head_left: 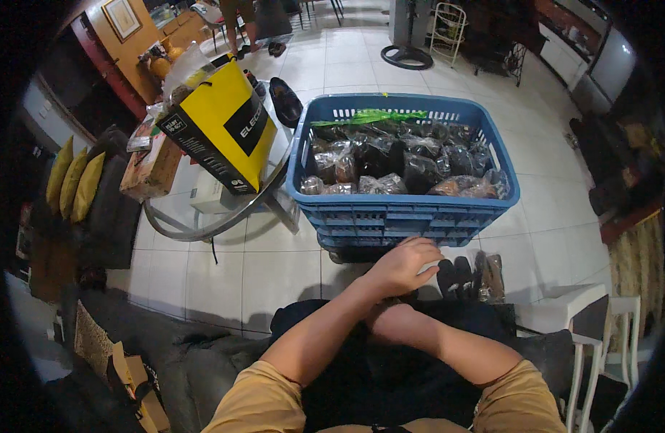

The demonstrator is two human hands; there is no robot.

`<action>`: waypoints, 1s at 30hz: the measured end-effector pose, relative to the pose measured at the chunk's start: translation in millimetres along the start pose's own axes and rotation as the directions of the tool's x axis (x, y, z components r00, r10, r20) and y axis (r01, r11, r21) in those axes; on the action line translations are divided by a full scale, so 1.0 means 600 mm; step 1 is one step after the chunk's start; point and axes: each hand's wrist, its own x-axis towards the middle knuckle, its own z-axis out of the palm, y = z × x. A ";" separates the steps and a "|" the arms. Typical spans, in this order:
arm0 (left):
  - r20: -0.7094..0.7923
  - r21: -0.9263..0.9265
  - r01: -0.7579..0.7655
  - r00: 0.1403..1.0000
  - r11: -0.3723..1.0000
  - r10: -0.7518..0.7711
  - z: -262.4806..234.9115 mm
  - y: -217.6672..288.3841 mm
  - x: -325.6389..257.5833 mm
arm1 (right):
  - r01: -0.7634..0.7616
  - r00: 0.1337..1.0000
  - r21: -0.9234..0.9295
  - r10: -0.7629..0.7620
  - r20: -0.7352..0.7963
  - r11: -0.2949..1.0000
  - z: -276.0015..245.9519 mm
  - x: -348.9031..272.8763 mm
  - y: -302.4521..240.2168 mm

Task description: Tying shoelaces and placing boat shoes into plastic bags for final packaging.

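Observation:
My left hand point(410, 265) reaches to the front wall of a blue plastic crate point(412, 206), its thumb apart from the fingers and nothing visible in it. Whether the fingertips touch the crate I cannot tell. My right hand point(392, 320) lies lower, crossed beneath my left wrist over my lap; its fingers are hidden. Inside the crate stand several clear plastic packs point(421, 169) of dark and brown things, with a bright green plastic wrap point(390, 115) along the far side. Just right of my left hand, a dark pair of slippers point(455, 278) and a brown pair in plastic point(490, 277) rest on the floor.
Left of the crate, a round glass table point(195, 232) bears a yellow and black bag point(228, 126), a cardboard box point(150, 169) and a dark shoe point(285, 102). A white chair point(589, 307) stands at the right. Another person's legs point(238, 22) show far back.

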 end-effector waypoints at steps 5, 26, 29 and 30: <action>0.026 -0.047 0.087 0.996 0.995 -0.086 -0.001 -0.002 -0.014 | 0.040 0.968 0.229 -0.094 0.234 0.973 -0.065 0.011 -0.009; 0.597 0.061 -0.659 0.626 0.750 0.502 0.161 0.284 0.266 | 0.620 0.753 0.227 -0.651 0.097 0.751 0.294 0.086 -0.235; 0.569 0.114 -0.576 0.706 0.810 0.422 0.176 0.282 0.229 | 0.670 0.719 0.229 -0.694 0.036 0.706 0.303 0.080 -0.258; 0.560 0.133 -0.550 0.728 0.824 0.395 0.180 0.280 0.214 | 0.685 0.709 0.224 -0.705 0.014 0.693 0.305 0.081 -0.265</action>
